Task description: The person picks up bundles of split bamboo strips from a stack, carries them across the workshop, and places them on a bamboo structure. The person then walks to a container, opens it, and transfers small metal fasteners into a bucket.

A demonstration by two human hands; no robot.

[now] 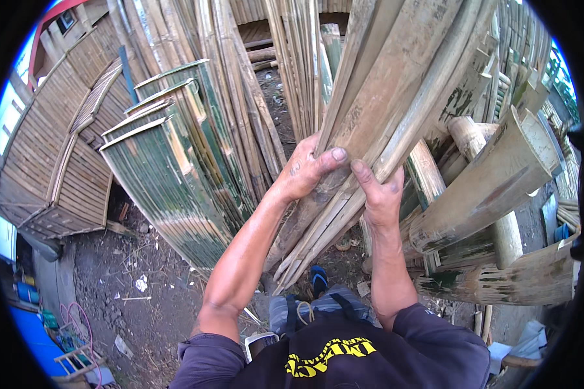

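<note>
Here's the left hand [305, 170] clamped on one side of the bundle of split bamboo poles [389, 91], the right hand [383, 198] gripping the other, thumbs close together on top! The bundle slants before the torso, between green bamboo panels [169, 172] at left and thick bamboo trunks [480, 188] at right.

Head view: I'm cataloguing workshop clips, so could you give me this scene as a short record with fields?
left hand: gripping the bundle, thumb on its near face
right hand: gripping the same bundle from its right side, thumb also on top
held: split bamboo bundle, slanting from lower left to upper right
left of bundle: green bamboo panels, several layered together
right of bundle: thick bamboo pole, lying at a slant
far left: slatted bamboo structure
underfoot: bare, littered soil
</note>
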